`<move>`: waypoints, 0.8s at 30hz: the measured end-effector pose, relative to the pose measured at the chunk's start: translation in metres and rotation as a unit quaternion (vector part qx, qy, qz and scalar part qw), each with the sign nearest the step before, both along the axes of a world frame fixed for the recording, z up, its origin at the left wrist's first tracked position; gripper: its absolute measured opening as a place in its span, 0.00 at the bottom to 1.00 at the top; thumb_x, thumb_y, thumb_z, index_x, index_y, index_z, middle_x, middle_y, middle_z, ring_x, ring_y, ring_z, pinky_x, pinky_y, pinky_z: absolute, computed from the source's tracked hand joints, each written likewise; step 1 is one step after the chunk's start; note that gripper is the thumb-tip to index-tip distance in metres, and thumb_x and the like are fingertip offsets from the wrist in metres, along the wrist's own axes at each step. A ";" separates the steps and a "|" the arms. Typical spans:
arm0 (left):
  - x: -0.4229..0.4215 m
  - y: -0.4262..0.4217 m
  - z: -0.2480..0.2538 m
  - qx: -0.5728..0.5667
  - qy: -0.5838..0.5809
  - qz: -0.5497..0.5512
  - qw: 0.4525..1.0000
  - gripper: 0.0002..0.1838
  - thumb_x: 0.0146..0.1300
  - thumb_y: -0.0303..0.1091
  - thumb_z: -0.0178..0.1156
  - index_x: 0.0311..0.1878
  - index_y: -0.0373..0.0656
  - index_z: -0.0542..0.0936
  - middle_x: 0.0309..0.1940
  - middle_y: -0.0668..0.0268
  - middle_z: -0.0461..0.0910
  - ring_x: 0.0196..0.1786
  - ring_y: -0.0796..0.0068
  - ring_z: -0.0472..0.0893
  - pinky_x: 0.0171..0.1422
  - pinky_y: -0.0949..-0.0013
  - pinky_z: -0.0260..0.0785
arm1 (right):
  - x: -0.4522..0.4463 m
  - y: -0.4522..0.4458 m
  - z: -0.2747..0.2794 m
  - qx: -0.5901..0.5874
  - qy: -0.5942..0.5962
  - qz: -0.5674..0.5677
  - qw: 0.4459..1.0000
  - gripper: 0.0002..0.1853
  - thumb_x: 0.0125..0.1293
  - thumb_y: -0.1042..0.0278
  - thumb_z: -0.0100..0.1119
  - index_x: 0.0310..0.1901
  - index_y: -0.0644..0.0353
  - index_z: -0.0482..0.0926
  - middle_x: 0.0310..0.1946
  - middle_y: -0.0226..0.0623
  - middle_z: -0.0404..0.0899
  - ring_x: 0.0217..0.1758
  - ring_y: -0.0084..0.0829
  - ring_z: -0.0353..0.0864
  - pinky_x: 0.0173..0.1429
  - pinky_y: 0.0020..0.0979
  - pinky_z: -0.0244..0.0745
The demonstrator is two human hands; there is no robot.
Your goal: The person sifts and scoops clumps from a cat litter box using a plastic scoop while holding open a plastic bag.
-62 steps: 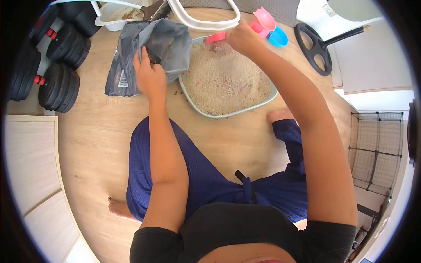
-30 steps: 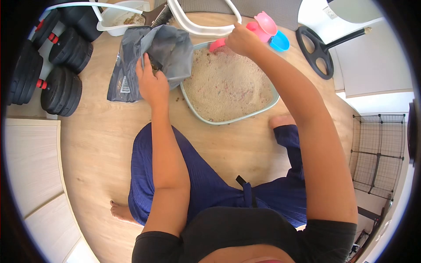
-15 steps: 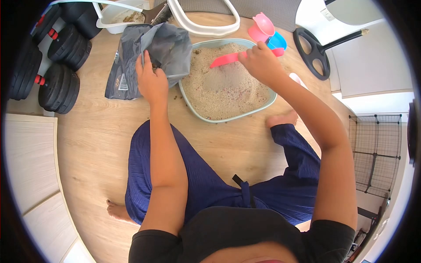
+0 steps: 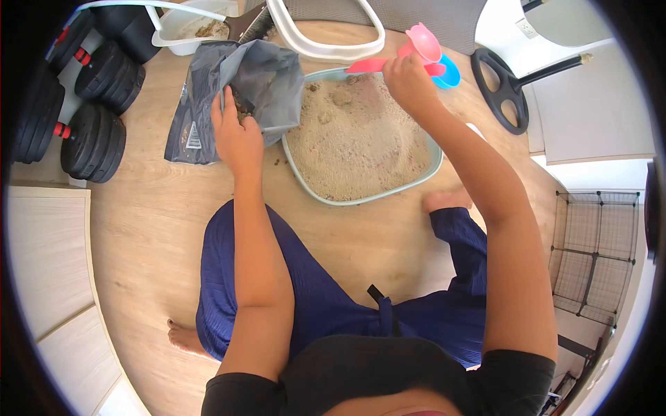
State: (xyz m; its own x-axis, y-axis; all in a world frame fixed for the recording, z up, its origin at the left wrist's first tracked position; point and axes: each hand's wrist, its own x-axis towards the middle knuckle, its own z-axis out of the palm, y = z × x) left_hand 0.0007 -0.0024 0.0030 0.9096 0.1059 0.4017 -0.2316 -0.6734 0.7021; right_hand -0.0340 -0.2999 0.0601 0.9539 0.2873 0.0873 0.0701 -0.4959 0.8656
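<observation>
Head view: the bright pink plastic scoop point(image 4: 366, 66) is over the far edge of the pale green rounded plastic tray point(image 4: 341, 203), and your right hand point(image 4: 409, 82) is wrapped firmly round its handle; the pale blur beneath looks like falling grains, though whether the blade touches the bed of beige granules point(image 4: 361, 152) cannot be told; to do this well, hold the scoop level and low, shake it in short strokes, and work inside the rim so that the grains drop back in; a few rounded lumps point(image 4: 341, 99) lie near the far side; your left hand point(image 4: 238, 137) rests just beside the tray, its fingers laid along the near lip of the grey plastic bag point(image 4: 275, 73), but you cannot tell from here whether they pinch it; steady that lip so the mouth stays wide; past the tray sit a light pink plastic cup point(image 4: 425, 43) and a blue plastic scoop point(image 4: 448, 73), with a white plastic frame point(image 4: 333, 53) behind; as for writing, the bag bears a white printed label point(image 4: 193, 136), its marks too small to read, and no brand name can be made out elsewhere.
</observation>
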 end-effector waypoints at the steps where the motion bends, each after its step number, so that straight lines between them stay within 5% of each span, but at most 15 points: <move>1: 0.001 -0.001 0.000 0.003 0.001 -0.001 1.000 0.31 0.52 0.25 0.47 0.64 0.47 0.69 0.66 0.58 0.64 0.64 0.57 0.69 0.61 0.60 0.65 | -0.001 0.003 -0.004 -0.015 0.008 -0.014 1.000 0.03 0.56 0.67 0.52 0.30 0.54 0.75 0.23 0.28 0.73 0.28 0.28 0.73 0.38 0.32 0.60; 9: -0.001 -0.002 0.002 0.013 0.004 -0.006 1.000 0.31 0.52 0.24 0.46 0.65 0.46 0.69 0.66 0.55 0.63 0.64 0.56 0.68 0.61 0.60 0.65 | 0.007 -0.001 -0.027 -0.011 0.032 -0.047 0.998 0.03 0.56 0.67 0.51 0.30 0.54 0.74 0.21 0.28 0.73 0.26 0.26 0.72 0.37 0.31 0.60; 11: -0.001 -0.002 0.003 -0.016 0.058 -0.020 0.998 0.33 0.53 0.27 0.46 0.67 0.52 0.67 0.67 0.54 0.60 0.68 0.57 0.63 0.67 0.61 0.58 | 0.011 -0.004 -0.026 -0.006 0.060 -0.012 0.998 0.03 0.56 0.67 0.51 0.28 0.53 0.74 0.20 0.27 0.73 0.25 0.26 0.73 0.37 0.30 0.60; 24: -0.002 -0.003 0.001 -0.001 0.040 -0.029 0.999 0.33 0.53 0.27 0.46 0.67 0.51 0.67 0.68 0.53 0.59 0.69 0.56 0.62 0.67 0.61 0.58 | 0.083 -0.031 -0.023 0.114 0.124 0.086 0.982 0.07 0.53 0.67 0.53 0.19 0.52 0.74 0.16 0.32 0.77 0.25 0.31 0.77 0.46 0.30 0.65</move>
State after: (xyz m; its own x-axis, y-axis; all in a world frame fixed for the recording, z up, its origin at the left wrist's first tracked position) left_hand -0.0009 -0.0050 0.0042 0.9432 0.0528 0.3281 -0.2139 -0.6592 0.7209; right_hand 0.0486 -0.3306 0.0369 0.8932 0.4455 -0.0608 0.3641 -0.6373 0.6792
